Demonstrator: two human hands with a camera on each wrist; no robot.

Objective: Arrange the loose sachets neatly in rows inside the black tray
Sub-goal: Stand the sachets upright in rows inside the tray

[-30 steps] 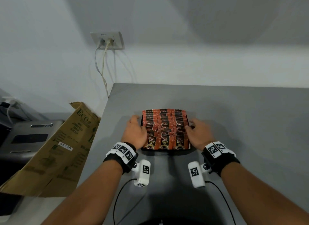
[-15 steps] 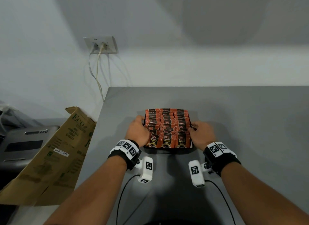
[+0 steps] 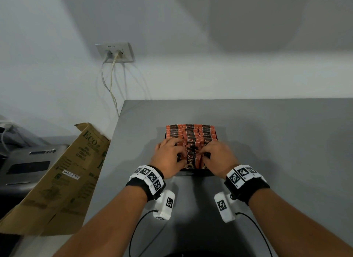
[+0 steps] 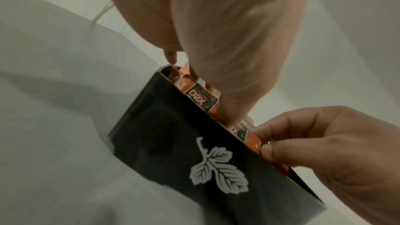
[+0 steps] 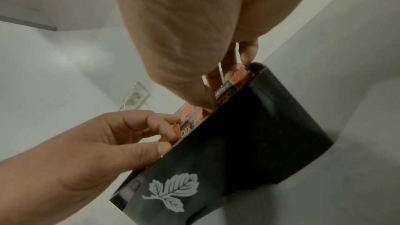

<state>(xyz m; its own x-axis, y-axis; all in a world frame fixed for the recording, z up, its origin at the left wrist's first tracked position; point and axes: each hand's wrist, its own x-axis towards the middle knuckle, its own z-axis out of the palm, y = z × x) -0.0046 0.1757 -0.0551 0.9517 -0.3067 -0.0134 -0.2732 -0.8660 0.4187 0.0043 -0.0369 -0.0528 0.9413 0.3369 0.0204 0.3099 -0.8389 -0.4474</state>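
A black tray (image 3: 194, 173) with a white leaf logo (image 4: 218, 168) stands on the grey table, packed with rows of orange D2X sachets (image 3: 191, 134). Both hands lie over the near rows. My left hand (image 3: 178, 155) curls its fingers onto the sachets of the near left row, and the right wrist view shows its fingers (image 5: 164, 126) pinching sachet tops against the thumb. My right hand (image 3: 207, 155) does the same at the near right, its fingers (image 4: 270, 133) pinching sachets just inside the front wall. The hands hide the near left and right rows in the head view.
The grey table (image 3: 277, 142) runs back to a white wall. A cardboard box (image 3: 63, 176) leans at the table's left edge beside a grey machine (image 3: 24, 165). A wall socket (image 3: 114, 53) with hanging cables is at the back left. Thin black cables (image 3: 137, 228) trail near the front edge.
Both hands have left the tray's outer left and right sides and moved inward onto the near rows of sachets, where their fingers have curled onto them.
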